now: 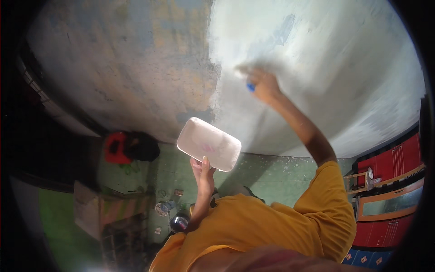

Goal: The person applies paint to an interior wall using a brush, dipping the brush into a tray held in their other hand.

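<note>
My left hand [203,170] grips the lower edge of a shallow white rectangular tray [209,136], thumb over the rim and fingers underneath. Faint pinkish marks show on the tray's inside. My right hand [265,85] is raised at the wall, closed around what looks like a paintbrush with a blue handle [250,86]; motion smears its pale tip. The tip is at or close to the white-coated part of the wall [326,54]. A ragged vertical edge divides this from the worn grey-brown part [127,54] on the left.
The green floor [272,174] has white specks near the wall. A red and black bundle [118,147] lies at the wall's foot on the left. Small containers [164,208] and a dark round object [179,222] are by my left arm. Red cabinet furniture [389,158] stands right.
</note>
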Action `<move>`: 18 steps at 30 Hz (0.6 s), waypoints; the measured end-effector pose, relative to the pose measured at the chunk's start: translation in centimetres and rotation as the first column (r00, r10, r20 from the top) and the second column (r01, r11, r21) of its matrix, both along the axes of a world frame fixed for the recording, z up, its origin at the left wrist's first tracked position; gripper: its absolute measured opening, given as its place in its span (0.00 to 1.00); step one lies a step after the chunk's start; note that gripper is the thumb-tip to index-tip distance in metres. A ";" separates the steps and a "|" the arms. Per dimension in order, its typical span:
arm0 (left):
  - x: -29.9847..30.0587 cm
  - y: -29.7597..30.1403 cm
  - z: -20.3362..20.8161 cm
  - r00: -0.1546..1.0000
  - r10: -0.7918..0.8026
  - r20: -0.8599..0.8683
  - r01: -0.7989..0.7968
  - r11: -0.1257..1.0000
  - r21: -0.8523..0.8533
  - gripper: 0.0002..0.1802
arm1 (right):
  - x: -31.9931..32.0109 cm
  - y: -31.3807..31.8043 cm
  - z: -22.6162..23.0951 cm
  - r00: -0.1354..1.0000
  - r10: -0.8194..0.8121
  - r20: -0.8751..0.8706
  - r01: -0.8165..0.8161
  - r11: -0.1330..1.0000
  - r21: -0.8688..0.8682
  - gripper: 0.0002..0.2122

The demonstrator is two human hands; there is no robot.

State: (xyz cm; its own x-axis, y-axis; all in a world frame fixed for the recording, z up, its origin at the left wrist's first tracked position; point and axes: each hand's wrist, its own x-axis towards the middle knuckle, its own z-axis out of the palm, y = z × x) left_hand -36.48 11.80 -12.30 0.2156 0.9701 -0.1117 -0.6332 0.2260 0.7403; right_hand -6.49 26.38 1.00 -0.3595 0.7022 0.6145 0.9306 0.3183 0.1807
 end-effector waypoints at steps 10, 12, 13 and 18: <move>0.2 -0.3 -0.6 1.000 0.015 -0.002 -0.015 1.000 -0.004 0.39 | -1.3 0.9 13.5 0.949 -0.273 0.160 0.163 0.855 0.493 0.22; 0.0 -0.2 -0.6 1.000 0.010 -0.003 -0.010 1.000 -0.007 0.39 | -1.7 1.3 5.9 0.883 -0.359 0.301 0.189 0.862 0.471 0.22; 0.0 -0.2 -0.7 1.000 0.012 -0.004 -0.012 1.000 -0.014 0.39 | -2.6 0.6 2.7 0.920 -0.276 0.280 0.174 0.924 0.340 0.22; -0.2 -0.3 -0.3 1.000 0.029 0.003 -0.029 1.000 -0.008 0.37 | -2.8 0.0 -2.3 0.993 -0.088 0.078 0.094 0.993 -0.076 0.20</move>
State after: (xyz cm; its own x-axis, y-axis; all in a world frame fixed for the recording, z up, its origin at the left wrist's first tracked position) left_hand -36.71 11.49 -12.61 0.1873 0.9751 -0.1185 -0.6418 0.2128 0.7368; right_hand -9.33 26.37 -1.32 -0.3347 0.7794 0.5296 0.9412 0.2493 0.2280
